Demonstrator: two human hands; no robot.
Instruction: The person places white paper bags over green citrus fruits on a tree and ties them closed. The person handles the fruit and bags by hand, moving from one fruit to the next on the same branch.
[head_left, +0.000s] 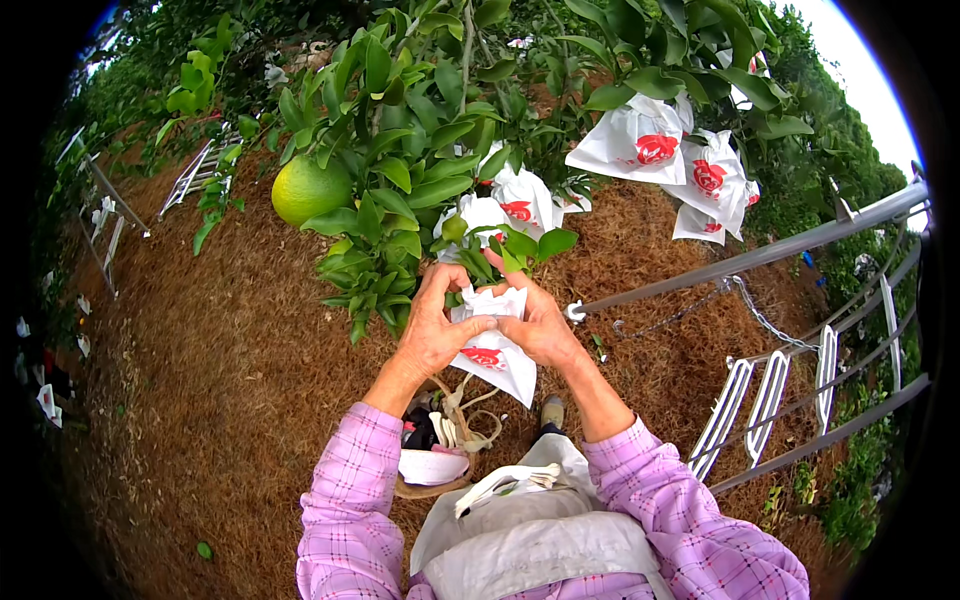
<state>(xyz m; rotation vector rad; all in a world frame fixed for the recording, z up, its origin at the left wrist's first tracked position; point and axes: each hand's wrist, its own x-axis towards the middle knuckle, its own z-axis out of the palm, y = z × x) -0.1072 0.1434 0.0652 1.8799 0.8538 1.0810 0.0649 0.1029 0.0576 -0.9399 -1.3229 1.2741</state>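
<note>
Both my hands pinch the gathered top of a white fruit bag (495, 360) with a red print, just under a leafy citrus branch (405, 187). My left hand (439, 322) presses its thumb on the bag's neck from one side. From the other side my right hand (536, 319) does the same, the two thumb tips nearly meeting. Whether a fruit is inside the bag cannot be seen. Close above hang more white bags (525, 199) among the leaves. Up and to the left, a bare green citrus fruit (311, 191) hangs on the branch.
A metal tripod ladder (765, 405) with a chain (765, 319) stands at the right. Below my hands, a basket (431, 491) holds bundles and cloth. My apron pouch (525, 517) carries a stack of folded bags (506, 480). Further bagged fruit (709, 180) hangs at upper right.
</note>
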